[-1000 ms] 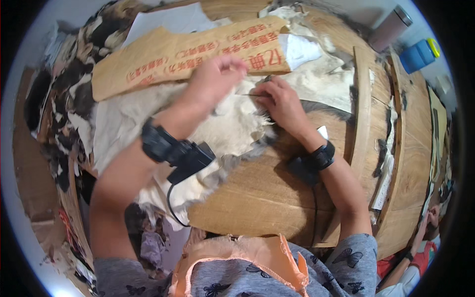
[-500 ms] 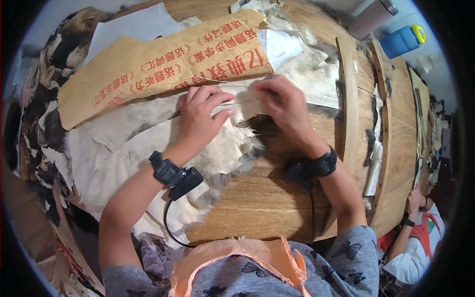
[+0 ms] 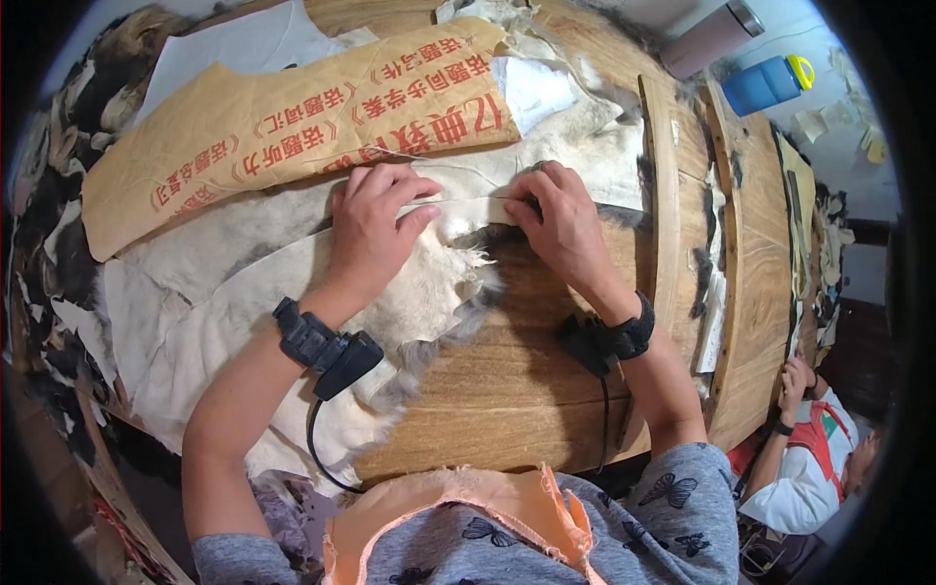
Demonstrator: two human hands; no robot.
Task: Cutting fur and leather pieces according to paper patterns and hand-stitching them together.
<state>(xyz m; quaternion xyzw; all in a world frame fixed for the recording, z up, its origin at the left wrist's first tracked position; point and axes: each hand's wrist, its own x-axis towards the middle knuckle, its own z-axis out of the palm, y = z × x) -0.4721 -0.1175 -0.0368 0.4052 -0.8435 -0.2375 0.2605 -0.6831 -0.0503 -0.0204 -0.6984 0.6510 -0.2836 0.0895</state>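
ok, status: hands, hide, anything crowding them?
Left hand pinching pale hide. Right hand opposite, fingertips bunched, hold unclear. Hide spread on table. Brown paper close beyond both hands.

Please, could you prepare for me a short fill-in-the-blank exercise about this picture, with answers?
The hand nearer the blue bottle is the ____ one.
The pale hide lies on a table made of ____.
The brown paper bears ____ printing.
The bottle's lid is ____.

Missing words: right; wood; red; yellow.
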